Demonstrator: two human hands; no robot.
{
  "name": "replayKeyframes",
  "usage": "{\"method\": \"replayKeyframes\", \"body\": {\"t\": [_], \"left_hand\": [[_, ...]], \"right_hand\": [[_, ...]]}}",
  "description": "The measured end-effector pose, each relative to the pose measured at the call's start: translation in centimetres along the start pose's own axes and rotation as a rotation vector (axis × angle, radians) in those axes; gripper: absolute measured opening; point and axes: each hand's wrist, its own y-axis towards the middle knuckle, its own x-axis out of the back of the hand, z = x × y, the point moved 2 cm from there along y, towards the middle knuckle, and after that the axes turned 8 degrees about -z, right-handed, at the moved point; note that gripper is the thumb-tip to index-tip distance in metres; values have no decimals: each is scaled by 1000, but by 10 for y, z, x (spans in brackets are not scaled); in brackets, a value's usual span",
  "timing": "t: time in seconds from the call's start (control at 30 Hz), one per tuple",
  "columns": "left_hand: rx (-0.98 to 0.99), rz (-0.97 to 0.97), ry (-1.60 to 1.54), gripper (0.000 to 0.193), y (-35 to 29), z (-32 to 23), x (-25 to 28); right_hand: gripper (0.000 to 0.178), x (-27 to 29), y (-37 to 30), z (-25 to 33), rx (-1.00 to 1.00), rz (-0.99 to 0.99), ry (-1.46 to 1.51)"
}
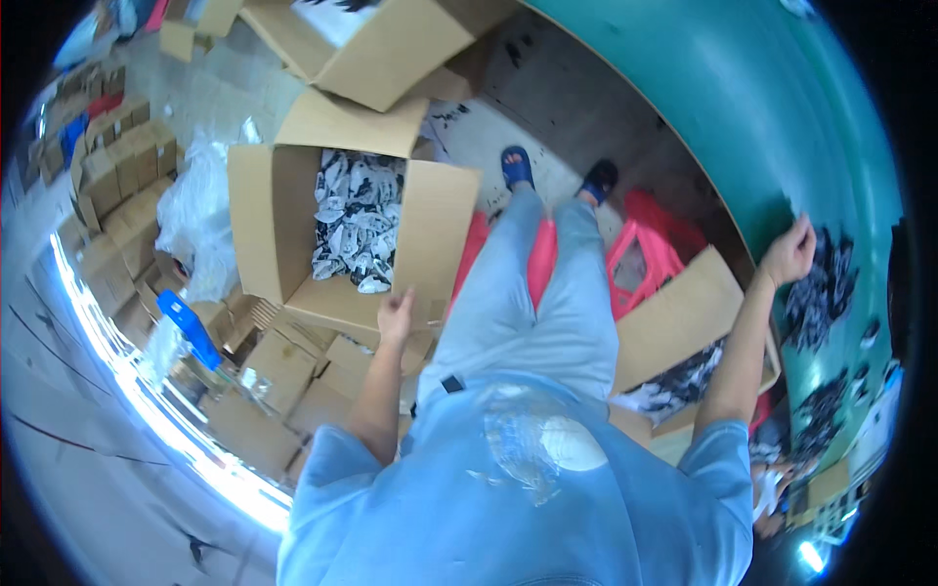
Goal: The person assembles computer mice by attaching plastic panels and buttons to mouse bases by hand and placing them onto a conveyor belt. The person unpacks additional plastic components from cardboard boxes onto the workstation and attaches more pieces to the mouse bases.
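My left hand is closed, fingers curled, at the near edge of an open cardboard box. It overlaps the box's right flap; whether it grips the flap or something small is hidden. Many small clear bags with black pieces inside fill part of that box. Over the green tabletop on the right, my right hand has its fingers pinched together. A dark bit shows by its fingertips, too small to name. Just beside this hand lies a heap of black pieces.
Another open carton stands beyond the first. A carton with black and white contents sits by my right thigh, near a red plastic stool. Stacked boxes and a clear plastic bag are at the left.
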Motion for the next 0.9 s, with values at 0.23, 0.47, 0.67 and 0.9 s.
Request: {"method": "replayKeyframes", "body": {"t": [0.23,0.47,0.67,0.9], "left_hand": [[748,299,-1620,122,30,-16,-64],[1042,173,-2066,89,84,14,-108],[613,59,-2146,71,90,35,-119],[641,-94,-1777,68,-16,74,-200]], "right_hand": [[21,1,-77,90,108,313,-47],[17,-59,-321,271,196,1651,-10],[27,-90,-440,310,666,2332,17],[35,-137,-541,302,1257,2684,-291]]}}
